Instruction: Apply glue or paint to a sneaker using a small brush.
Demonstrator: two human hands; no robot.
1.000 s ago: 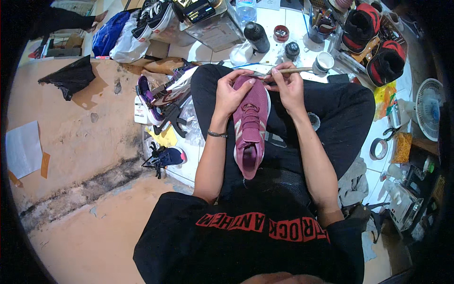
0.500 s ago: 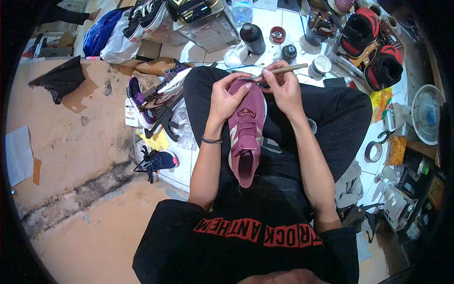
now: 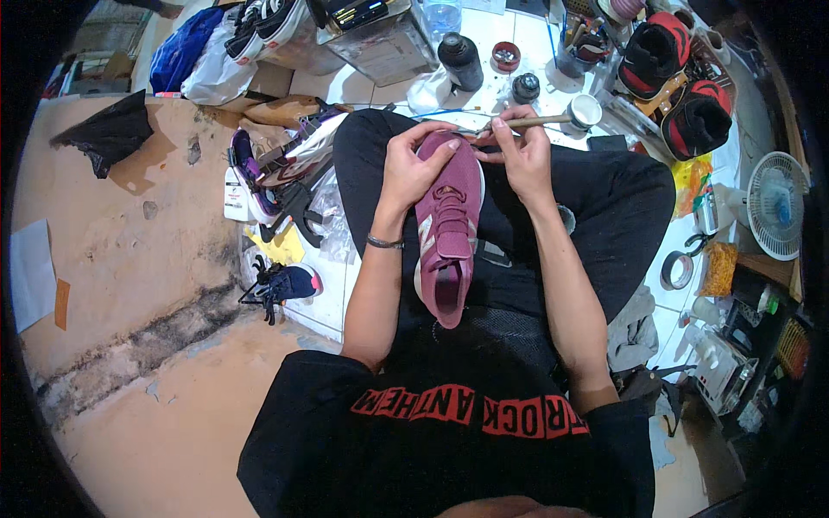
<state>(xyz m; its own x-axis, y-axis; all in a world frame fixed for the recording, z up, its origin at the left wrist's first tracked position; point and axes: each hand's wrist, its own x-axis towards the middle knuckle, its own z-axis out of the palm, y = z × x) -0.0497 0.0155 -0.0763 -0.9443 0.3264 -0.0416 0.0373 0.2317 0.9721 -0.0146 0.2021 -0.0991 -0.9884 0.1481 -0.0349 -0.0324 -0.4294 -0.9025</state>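
Note:
A maroon lace-up sneaker [image 3: 451, 220] lies across my lap, its toe pointing away from me and its heel toward my body. My left hand [image 3: 409, 173] grips it by the toe, thumb on top of the upper. Between the thumb and fingers of my right hand [image 3: 525, 164] is a wooden-handled tool [image 3: 537, 122]. The tool's thin metal end reaches left to the toe's edge, where the sole meets the upper. Its very tip is too small to make out, and my right fingers partly hide that side of the toe.
Beyond my knees stand a dark bottle [image 3: 460, 62], a small black jar [image 3: 525, 88], a red tin [image 3: 506, 57] and a white cup [image 3: 583, 112]. Black-and-red shoes [image 3: 698, 121] sit at right, near a fan [image 3: 775, 205]. More shoes [image 3: 250, 177] lie at left by the wall.
The whole view has shifted slightly. The tool's handle sits a little more level in my right hand, and both hands stay at the sneaker's toe.

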